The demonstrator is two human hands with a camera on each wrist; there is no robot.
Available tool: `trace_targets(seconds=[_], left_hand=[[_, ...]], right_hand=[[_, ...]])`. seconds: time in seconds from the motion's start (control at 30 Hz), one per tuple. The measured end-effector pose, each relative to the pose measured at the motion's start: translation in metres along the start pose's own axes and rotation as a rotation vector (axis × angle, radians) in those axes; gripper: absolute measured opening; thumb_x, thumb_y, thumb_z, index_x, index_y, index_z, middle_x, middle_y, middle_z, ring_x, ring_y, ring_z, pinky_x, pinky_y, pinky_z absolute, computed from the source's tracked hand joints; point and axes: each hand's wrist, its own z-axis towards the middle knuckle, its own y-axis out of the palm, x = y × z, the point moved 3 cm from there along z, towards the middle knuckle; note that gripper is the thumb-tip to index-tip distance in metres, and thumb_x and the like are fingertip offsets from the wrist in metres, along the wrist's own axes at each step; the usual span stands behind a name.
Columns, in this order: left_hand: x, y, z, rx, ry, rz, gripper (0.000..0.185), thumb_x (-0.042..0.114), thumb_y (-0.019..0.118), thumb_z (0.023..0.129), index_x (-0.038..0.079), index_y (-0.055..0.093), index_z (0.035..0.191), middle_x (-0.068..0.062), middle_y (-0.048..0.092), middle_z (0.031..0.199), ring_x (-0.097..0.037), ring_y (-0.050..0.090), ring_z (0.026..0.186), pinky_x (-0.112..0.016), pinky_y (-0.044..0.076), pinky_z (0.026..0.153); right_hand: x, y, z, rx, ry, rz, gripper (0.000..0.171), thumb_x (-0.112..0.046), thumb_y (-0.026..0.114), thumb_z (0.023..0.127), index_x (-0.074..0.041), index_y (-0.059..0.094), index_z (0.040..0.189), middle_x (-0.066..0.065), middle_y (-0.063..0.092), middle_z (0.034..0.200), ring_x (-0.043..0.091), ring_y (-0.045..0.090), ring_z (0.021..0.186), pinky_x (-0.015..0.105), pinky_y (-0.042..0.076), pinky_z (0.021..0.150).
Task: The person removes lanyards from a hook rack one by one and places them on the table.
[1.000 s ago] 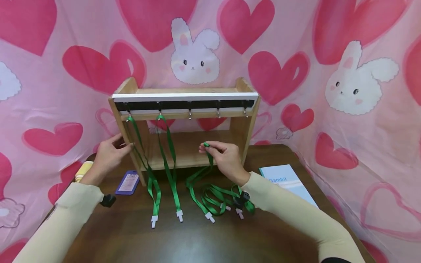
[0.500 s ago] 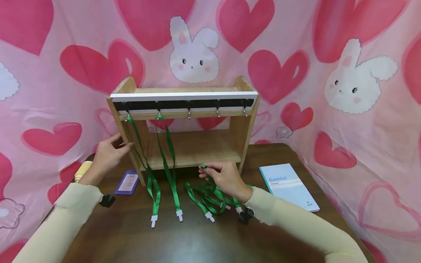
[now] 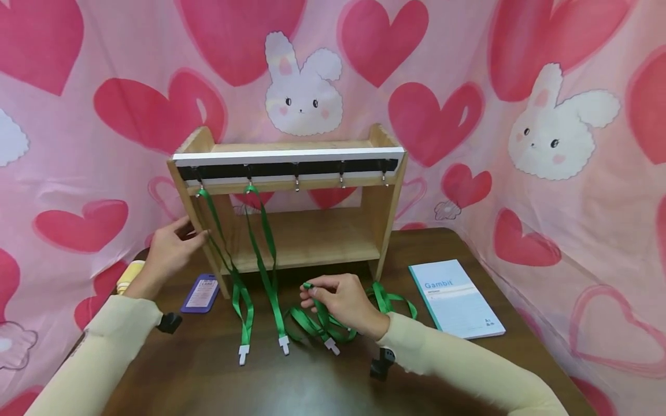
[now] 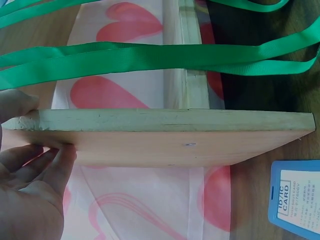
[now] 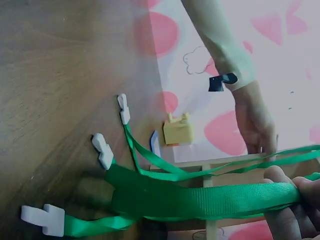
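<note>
My left hand (image 3: 174, 248) grips the left side board of a small wooden shelf (image 3: 302, 252), thumb on one face and fingers on the other in the left wrist view. Low in front of the shelf, my right hand (image 3: 343, 297) pinches the looped end of a green lanyard (image 5: 235, 200) between thumb and fingers. Its strap hangs toward the table, with a white clip (image 3: 332, 346) below. Two more green lanyards, one on the left (image 3: 241, 294) and one beside it (image 3: 272, 283), hang from the shelf's first two hooks. The remaining hooks along the black strip (image 3: 312, 169) are bare.
Another green lanyard strap (image 3: 390, 297) lies on the table behind my right wrist. A blue card holder (image 3: 201, 293) lies left of the shelf, near a yellow object (image 3: 130, 274). To the right is a notebook (image 3: 458, 297). A patterned cloth (image 3: 442, 46) stands behind.
My right hand has come down and slightly left with the lanyard's end, from in front of the shelf board to near the table. My left hand stays on the side board.
</note>
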Motion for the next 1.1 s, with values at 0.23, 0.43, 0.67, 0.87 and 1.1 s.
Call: trace_targets(seconds=[0.23, 0.43, 0.67, 0.87, 1.1], left_hand=[[0.001, 0.002, -0.003, -0.022, -0.032, -0.011, 0.062, 0.036, 0.065, 0.099, 0.006, 0.048, 0.15, -0.029, 0.059, 0.141, -0.047, 0.062, 0.121, 0.0, 0.049, 0.074], [0.002, 0.001, -0.001, -0.015, -0.048, -0.01, 0.061, 0.038, 0.064, 0.099, 0.009, 0.049, 0.15, -0.026, 0.06, 0.141, -0.041, 0.062, 0.12, -0.001, 0.05, 0.075], [0.002, 0.002, 0.0, -0.001, -0.006, 0.003, 0.057, 0.032, 0.067, 0.098, 0.005, 0.054, 0.146, -0.029, 0.062, 0.136, -0.034, 0.065, 0.113, 0.002, 0.047, 0.074], [0.002, 0.002, 0.0, -0.007, -0.03, -0.007, 0.059, 0.034, 0.065, 0.098, 0.006, 0.051, 0.148, -0.028, 0.06, 0.139, -0.043, 0.062, 0.119, 0.003, 0.046, 0.074], [0.002, 0.002, -0.001, -0.01, -0.037, 0.002, 0.062, 0.037, 0.064, 0.099, 0.006, 0.049, 0.149, -0.027, 0.059, 0.142, -0.046, 0.061, 0.122, 0.001, 0.048, 0.075]], right_hand=[[0.013, -0.001, -0.001, 0.008, 0.071, -0.027, 0.019, -0.009, 0.064, 0.099, -0.005, 0.077, 0.113, 0.015, 0.079, 0.103, 0.027, 0.079, 0.088, 0.033, 0.065, 0.074], [0.026, -0.004, 0.008, 0.04, 0.042, -0.046, 0.021, -0.01, 0.063, 0.099, -0.004, 0.076, 0.114, 0.02, 0.078, 0.105, 0.025, 0.079, 0.089, 0.033, 0.065, 0.076], [0.049, 0.0, 0.019, 0.075, 0.057, -0.04, 0.021, -0.008, 0.062, 0.099, -0.001, 0.076, 0.113, 0.02, 0.078, 0.105, 0.027, 0.078, 0.093, 0.039, 0.064, 0.083], [0.067, 0.014, 0.024, 0.136, 0.101, 0.049, 0.02, -0.008, 0.065, 0.098, 0.0, 0.076, 0.113, 0.019, 0.078, 0.108, 0.026, 0.078, 0.092, 0.045, 0.064, 0.084], [0.091, 0.029, 0.027, 0.267, 0.178, 0.13, 0.022, -0.007, 0.069, 0.095, 0.004, 0.075, 0.113, 0.018, 0.078, 0.106, 0.028, 0.078, 0.092, 0.03, 0.064, 0.078]])
